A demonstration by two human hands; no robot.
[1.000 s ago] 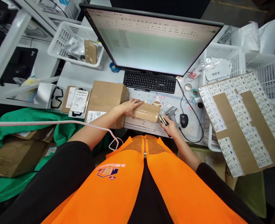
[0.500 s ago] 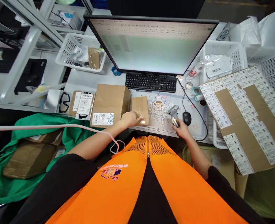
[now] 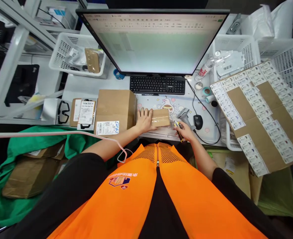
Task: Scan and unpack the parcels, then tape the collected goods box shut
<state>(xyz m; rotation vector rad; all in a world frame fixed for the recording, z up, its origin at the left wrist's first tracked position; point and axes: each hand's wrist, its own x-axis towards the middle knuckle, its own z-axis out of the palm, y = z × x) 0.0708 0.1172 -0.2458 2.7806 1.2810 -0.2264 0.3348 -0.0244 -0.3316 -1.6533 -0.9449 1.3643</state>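
My left hand (image 3: 144, 121) grips the left end of a small cardboard box (image 3: 160, 118), its fingers spread over that end and its thumb along the front edge. Clear tape shows on the box, which lies with its long side across the desk. A yellow-and-black utility knife (image 3: 178, 128) is closed in my right hand (image 3: 185, 130), its tip near the right end of the box. Whether the blade touches the tape is too small to tell. Just behind my right hand lies a grey barcode scanner (image 3: 183, 115).
A larger labelled carton (image 3: 116, 108) stands left of my left hand. Behind are a keyboard (image 3: 157, 85) and a monitor (image 3: 151, 43). To the right are a mouse (image 3: 198, 122) with its cable and a cardboard sheet of stickers (image 3: 259, 116) over white baskets.
The small box has turned from upright to crosswise, and my left hand has shifted onto its left end. My right hand has moved left with the utility knife, leaving the scanner behind it.
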